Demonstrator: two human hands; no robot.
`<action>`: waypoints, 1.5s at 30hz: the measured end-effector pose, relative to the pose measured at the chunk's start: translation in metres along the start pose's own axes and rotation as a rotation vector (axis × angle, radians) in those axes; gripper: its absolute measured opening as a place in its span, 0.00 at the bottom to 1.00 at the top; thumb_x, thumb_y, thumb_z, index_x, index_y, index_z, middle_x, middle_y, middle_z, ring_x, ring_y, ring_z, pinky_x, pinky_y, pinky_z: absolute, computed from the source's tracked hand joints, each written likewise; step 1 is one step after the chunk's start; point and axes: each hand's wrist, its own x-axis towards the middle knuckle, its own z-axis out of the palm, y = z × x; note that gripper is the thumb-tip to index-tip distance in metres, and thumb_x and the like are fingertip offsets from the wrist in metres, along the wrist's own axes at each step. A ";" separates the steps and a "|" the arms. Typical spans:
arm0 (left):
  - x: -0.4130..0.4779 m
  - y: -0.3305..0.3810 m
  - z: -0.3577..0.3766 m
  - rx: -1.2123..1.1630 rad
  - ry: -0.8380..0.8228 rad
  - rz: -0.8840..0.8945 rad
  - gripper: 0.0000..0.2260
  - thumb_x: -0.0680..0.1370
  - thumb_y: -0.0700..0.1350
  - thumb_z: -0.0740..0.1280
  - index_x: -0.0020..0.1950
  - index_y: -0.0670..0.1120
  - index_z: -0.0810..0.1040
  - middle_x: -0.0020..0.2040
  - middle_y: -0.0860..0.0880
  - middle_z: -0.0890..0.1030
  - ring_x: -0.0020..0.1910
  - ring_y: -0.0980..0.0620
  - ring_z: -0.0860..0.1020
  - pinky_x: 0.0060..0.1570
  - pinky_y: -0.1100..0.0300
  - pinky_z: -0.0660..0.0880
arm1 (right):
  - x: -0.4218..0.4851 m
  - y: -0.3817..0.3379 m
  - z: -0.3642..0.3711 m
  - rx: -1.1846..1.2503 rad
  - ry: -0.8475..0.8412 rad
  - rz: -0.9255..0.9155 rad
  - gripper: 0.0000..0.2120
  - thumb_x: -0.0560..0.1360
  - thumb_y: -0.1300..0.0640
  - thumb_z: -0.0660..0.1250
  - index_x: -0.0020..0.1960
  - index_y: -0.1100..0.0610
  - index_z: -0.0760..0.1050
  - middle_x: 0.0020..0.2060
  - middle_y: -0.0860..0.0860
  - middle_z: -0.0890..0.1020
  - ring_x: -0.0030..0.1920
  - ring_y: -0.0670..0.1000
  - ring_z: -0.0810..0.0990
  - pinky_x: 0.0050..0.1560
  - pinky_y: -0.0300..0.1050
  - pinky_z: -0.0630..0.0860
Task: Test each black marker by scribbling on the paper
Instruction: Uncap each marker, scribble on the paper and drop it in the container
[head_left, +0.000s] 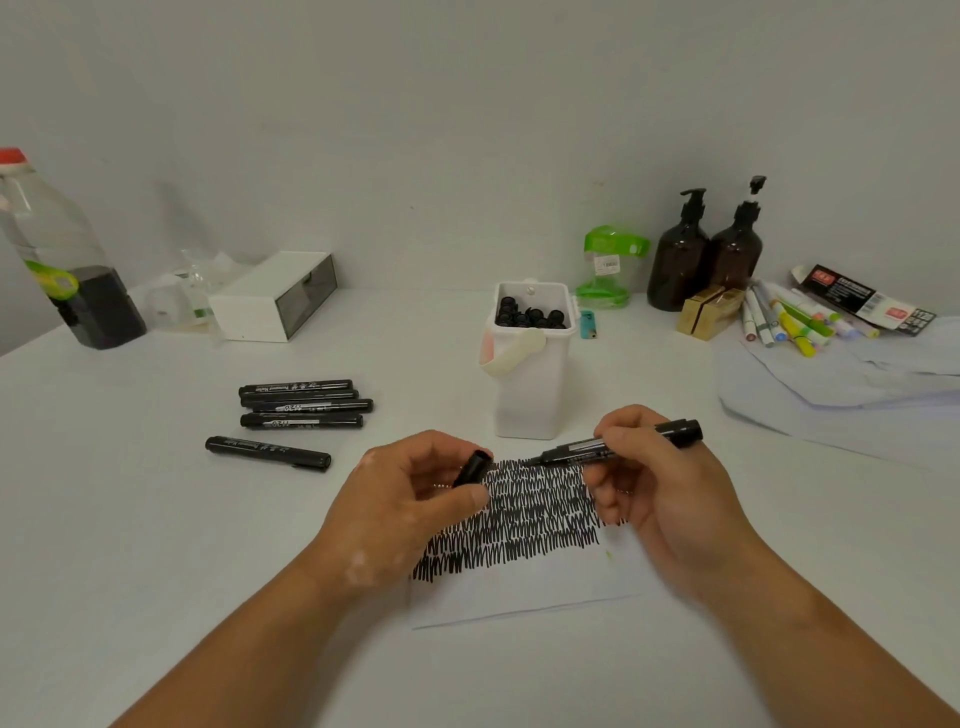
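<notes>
A white sheet of paper lies in front of me, its upper part covered with rows of black scribble. My right hand grips an uncapped black marker, tip pointing left at the top edge of the scribble. My left hand holds the marker's black cap between thumb and fingers at the paper's left side. Several capped black markers lie on the table to the left, one more a little nearer. A white container behind the paper holds several black markers.
At the back stand a large bottle with dark liquid, a white box, a green-lidded jar, two brown pump bottles and a small lighter. Coloured markers and crumpled paper lie at the right.
</notes>
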 end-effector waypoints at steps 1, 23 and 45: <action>-0.001 0.001 0.001 0.010 -0.006 0.012 0.11 0.74 0.40 0.75 0.52 0.55 0.84 0.51 0.52 0.86 0.51 0.53 0.84 0.52 0.61 0.78 | 0.000 0.000 0.000 -0.013 0.004 -0.017 0.05 0.73 0.60 0.69 0.38 0.54 0.80 0.29 0.58 0.79 0.26 0.52 0.74 0.24 0.44 0.70; -0.007 0.004 0.013 -0.090 -0.117 0.153 0.10 0.82 0.50 0.59 0.47 0.46 0.74 0.31 0.52 0.68 0.34 0.49 0.65 0.35 0.60 0.65 | -0.010 0.002 0.009 -0.322 -0.199 -0.047 0.09 0.68 0.55 0.76 0.48 0.51 0.86 0.31 0.55 0.82 0.29 0.50 0.75 0.30 0.41 0.72; -0.002 0.000 0.017 -0.185 -0.119 0.166 0.12 0.78 0.56 0.64 0.52 0.48 0.73 0.33 0.49 0.77 0.34 0.49 0.71 0.38 0.59 0.69 | -0.013 0.001 0.023 -0.323 -0.154 -0.123 0.04 0.68 0.54 0.74 0.42 0.51 0.81 0.28 0.48 0.80 0.27 0.49 0.69 0.27 0.39 0.66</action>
